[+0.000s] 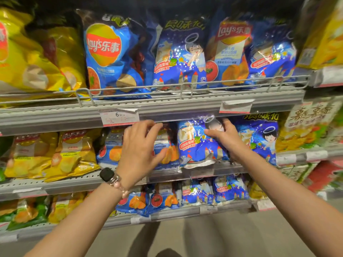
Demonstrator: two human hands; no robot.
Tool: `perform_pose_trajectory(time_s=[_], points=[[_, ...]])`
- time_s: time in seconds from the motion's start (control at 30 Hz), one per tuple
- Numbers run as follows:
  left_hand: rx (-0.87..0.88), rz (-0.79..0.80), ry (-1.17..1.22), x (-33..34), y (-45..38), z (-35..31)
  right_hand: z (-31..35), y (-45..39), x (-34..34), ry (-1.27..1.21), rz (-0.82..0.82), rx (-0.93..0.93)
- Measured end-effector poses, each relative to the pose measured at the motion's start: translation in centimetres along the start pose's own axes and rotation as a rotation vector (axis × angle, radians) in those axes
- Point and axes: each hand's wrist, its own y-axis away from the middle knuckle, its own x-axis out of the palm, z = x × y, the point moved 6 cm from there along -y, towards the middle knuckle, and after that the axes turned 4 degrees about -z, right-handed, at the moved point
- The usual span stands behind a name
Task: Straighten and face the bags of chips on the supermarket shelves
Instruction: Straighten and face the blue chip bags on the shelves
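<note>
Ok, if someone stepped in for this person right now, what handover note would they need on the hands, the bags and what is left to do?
Left hand: fingers loosely curled in front of the tomato-picture bag on the middle shelf; whether it grips the bag is unclear.
Right hand: grips the upper right part of the blue cartoon bag beside it, which sits tilted, its bottom edge over the shelf lip.
Done: the top shelf bags stand mostly face-forward behind the wire rail.
Left: set the held cartoon bag upright and back, square the tomato-picture bag, then tidy the slumped yellow bags on the left and the bottom shelf.
</note>
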Motion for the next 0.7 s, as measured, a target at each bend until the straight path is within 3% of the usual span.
perform_pose_trajectory(time_s=[0.1,0.2,0.3,0.47,0.7], points=[[0.11,-0.064,-0.248,-0.2,-2.1,-0.7,-1.2,-1.3,-1.3,0.022,-0.059,-0.007],[0.063,0.06,-0.312,0.3,-4.6,0.2,-3.0,-2.2,-2.4,0.101,-0.073,0.026],[-0.011,0.175,-0.323,0.9,-5.9,1.1,-5.0,-2.7,-2.6,0.141,-0.038,0.084],[-0.026,0.086,-0.285,0.8,-6.0,1.4,-7.0,-3.3,-1.7,0.086,0.027,0.161],[-0.039,0.059,-0.287,0.8,-7.1,1.3,-6.4,-2.6,-1.9,0.161,-0.042,0.039]])
